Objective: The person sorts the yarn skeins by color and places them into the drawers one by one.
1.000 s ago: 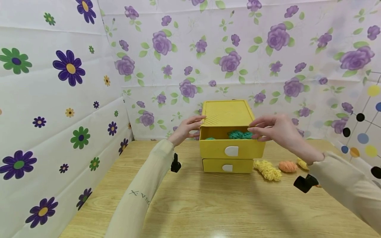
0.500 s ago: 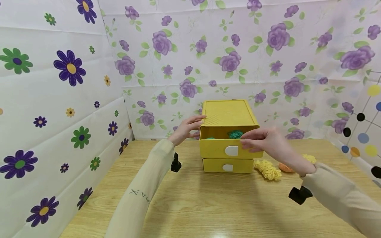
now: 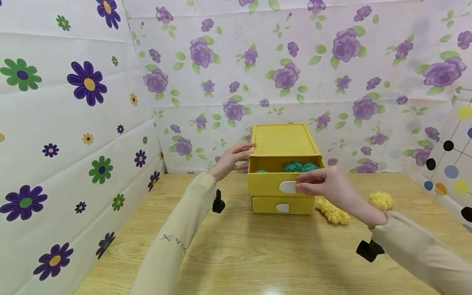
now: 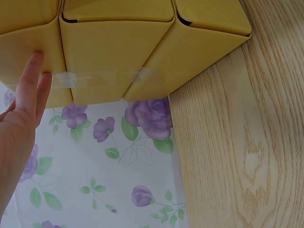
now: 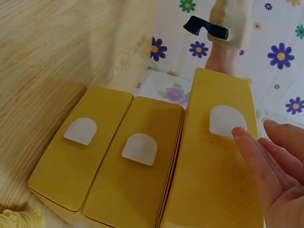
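Note:
A yellow drawer cabinet (image 3: 282, 139) stands on the wooden table. Its top drawer (image 3: 263, 184) is pulled out, with bundles of green yarn (image 3: 293, 166) showing inside. My left hand (image 3: 230, 162) steadies the cabinet's left side; in the left wrist view its straight fingers (image 4: 32, 78) press on the yellow wall. At the top drawer's front is my right hand (image 3: 330, 186). Close up in the right wrist view, one fingertip meets the edge of the white handle (image 5: 227, 119), with the thumb apart from it. Two lower drawers, one with a white tab (image 5: 140, 149), are pushed in.
Right of the cabinet lie a yellow yarn bundle (image 3: 333, 211) and another yellow yarn bundle (image 3: 381, 200), partly behind my right arm. A purple-flowered cloth (image 3: 206, 86) hangs behind, and a daisy-print cloth (image 3: 73, 135) runs along the left.
My right hand has moved from the top drawer's right corner leftward and down to its white handle. The orange yarn is now hidden behind that arm. My left hand has kept its place.

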### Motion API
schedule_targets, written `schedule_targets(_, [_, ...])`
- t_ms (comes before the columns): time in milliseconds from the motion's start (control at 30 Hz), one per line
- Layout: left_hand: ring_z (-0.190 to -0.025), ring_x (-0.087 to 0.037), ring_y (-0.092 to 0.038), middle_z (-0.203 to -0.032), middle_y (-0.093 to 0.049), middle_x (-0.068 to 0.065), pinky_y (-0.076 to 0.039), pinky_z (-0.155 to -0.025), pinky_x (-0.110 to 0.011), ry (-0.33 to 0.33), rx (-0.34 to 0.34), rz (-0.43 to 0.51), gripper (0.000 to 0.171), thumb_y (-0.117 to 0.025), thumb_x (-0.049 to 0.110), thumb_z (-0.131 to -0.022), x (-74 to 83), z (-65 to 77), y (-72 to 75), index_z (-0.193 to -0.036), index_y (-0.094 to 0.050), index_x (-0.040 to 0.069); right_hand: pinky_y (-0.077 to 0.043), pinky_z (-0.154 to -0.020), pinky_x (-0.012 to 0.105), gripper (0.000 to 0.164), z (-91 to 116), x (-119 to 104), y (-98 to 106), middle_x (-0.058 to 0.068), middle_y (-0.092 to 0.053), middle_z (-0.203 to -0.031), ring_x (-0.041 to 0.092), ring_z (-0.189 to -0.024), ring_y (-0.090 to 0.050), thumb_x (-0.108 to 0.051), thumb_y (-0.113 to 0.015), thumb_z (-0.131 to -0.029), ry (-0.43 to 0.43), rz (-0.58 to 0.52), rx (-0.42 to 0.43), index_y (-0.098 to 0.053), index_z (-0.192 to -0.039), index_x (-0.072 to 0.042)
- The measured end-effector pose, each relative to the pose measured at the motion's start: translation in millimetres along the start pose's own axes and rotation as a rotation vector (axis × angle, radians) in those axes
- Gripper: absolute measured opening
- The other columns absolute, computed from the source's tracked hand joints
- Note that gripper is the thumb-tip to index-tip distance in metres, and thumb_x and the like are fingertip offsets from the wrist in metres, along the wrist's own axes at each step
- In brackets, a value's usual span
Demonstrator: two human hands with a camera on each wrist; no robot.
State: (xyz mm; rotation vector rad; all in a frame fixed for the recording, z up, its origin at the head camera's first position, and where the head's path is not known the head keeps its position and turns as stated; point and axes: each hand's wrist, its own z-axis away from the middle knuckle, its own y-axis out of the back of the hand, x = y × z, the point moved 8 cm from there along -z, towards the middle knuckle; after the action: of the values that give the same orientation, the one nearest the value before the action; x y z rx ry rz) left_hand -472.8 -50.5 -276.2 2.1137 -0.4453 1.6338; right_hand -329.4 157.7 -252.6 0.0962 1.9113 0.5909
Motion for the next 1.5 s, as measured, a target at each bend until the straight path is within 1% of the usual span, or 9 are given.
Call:
schedule_targets(267, [-0.110, -0.025, -0.046, -0.130, -0.041, -0.006, -0.036, -0.089, -0.052, -0.003, -0.001, 0.001, 0.038, -0.049, 0.021, -0.096, -0.1, 0.7, 0.3, -0.133, -0.047, 0.016, -0.051, -0.065, 0.028, 0.026, 1.6, 2.7, -0.1, 0.012, -0.066, -0.089, 0.019, -0.074, -0.065, -0.011, -0.068, -0.082, 0.012, 0.103, 0.030, -0.067, -0.103, 0.004])
schedule_targets(400, [-0.110, -0.024, -0.046, -0.130, -0.041, -0.006, -0.037, -0.088, -0.051, 0.000, 0.002, -0.003, 0.038, -0.048, 0.021, -0.096, -0.1, 1.4, 0.5, -0.133, -0.047, 0.016, -0.051, -0.066, 0.030, 0.026, 1.2, 4.4, -2.3, 0.011, -0.066, -0.090, 0.024, -0.077, -0.064, -0.010, -0.067, -0.082, 0.007, 0.133, 0.042, -0.066, -0.104, 0.003])
schedule_targets(567, [-0.110, -0.023, -0.045, -0.130, -0.041, -0.005, -0.039, -0.087, -0.049, 0.003, 0.005, -0.007, 0.038, -0.049, 0.022, -0.096, -0.7, 1.7, 1.1, -0.133, -0.048, 0.016, -0.051, -0.066, 0.034, 0.022, 0.9, 4.1, -5.2, 0.013, -0.066, -0.090, 0.028, -0.079, -0.063, -0.006, -0.065, -0.083, 0.021, 0.125, 0.064, -0.067, -0.102, 0.004])
schedule_targets(800, [-0.111, -0.023, -0.045, -0.129, -0.042, -0.005, -0.037, -0.088, -0.051, 0.001, 0.010, 0.001, 0.037, -0.049, 0.021, -0.095, -1.1, 1.3, 1.5, -0.133, -0.048, 0.017, -0.051, -0.066, 0.028, 0.017, -2.9, 8.2, -7.1, 0.018, -0.064, -0.091, 0.033, -0.083, -0.062, 0.002, -0.060, -0.085, 0.008, 0.013, 0.092, -0.065, -0.099, 0.009])
schedule_targets(933, [-0.111, -0.023, -0.044, -0.129, -0.041, -0.005, -0.036, -0.089, -0.052, 0.000, 0.006, 0.006, 0.037, -0.049, 0.021, -0.095, -1.2, 1.7, 1.2, -0.133, -0.048, 0.016, -0.051, -0.066, 0.027, 0.016, -6.4, 11.4, -6.2, 0.016, -0.064, -0.091, 0.026, -0.080, -0.063, -0.001, -0.062, -0.084, 0.016, 0.052, 0.116, -0.067, -0.098, 0.007])
schedule_targets(1067, [-0.112, -0.022, -0.044, -0.130, -0.041, -0.004, -0.039, -0.088, -0.047, 0.001, 0.007, -0.002, 0.037, -0.049, 0.021, -0.096, -1.9, 1.7, 1.9, -0.133, -0.048, 0.017, -0.051, -0.066, 0.026, 0.015, -12.2, 14.6, -4.2, 0.012, -0.065, -0.090, 0.023, -0.079, -0.063, -0.005, -0.063, -0.085, 0.019, 0.118, 0.135, -0.068, -0.096, 0.002])
schedule_targets(1200, [-0.112, -0.021, -0.044, -0.130, -0.041, -0.003, -0.041, -0.086, -0.045, 0.000, 0.009, -0.003, 0.037, -0.049, 0.021, -0.096, -2.3, 1.7, 2.0, -0.133, -0.048, 0.017, -0.051, -0.067, 0.029, 0.015, -19.9, 18.7, -2.0, 0.012, -0.065, -0.088, 0.030, -0.082, -0.062, -0.006, -0.062, -0.086, 0.019, 0.138, 0.148, -0.068, -0.097, 0.002])
schedule_targets(1367, [-0.113, -0.020, -0.042, -0.130, -0.041, -0.002, -0.043, -0.084, -0.042, -0.005, 0.009, -0.011, 0.037, -0.048, 0.021, -0.096, -1.8, 1.7, 1.2, -0.132, -0.048, 0.018, -0.050, -0.069, 0.035, 0.015, -27.8, 23.3, 0.8, 0.012, -0.066, -0.088, 0.029, -0.082, -0.062, -0.006, -0.062, -0.086, 0.008, 0.155, 0.161, -0.068, -0.097, 0.002])
schedule_targets(1500, [-0.114, -0.020, -0.042, -0.130, -0.041, -0.002, -0.043, -0.084, -0.041, -0.012, 0.012, -0.021, 0.037, -0.049, 0.021, -0.096, -0.7, 1.5, 0.4, -0.133, -0.048, 0.017, -0.051, -0.069, 0.037, 0.013, -33.2, 24.6, 3.2, 0.010, -0.066, -0.085, 0.027, -0.080, -0.063, -0.006, -0.062, -0.086, 0.018, 0.181, 0.172, -0.069, -0.096, 0.001])
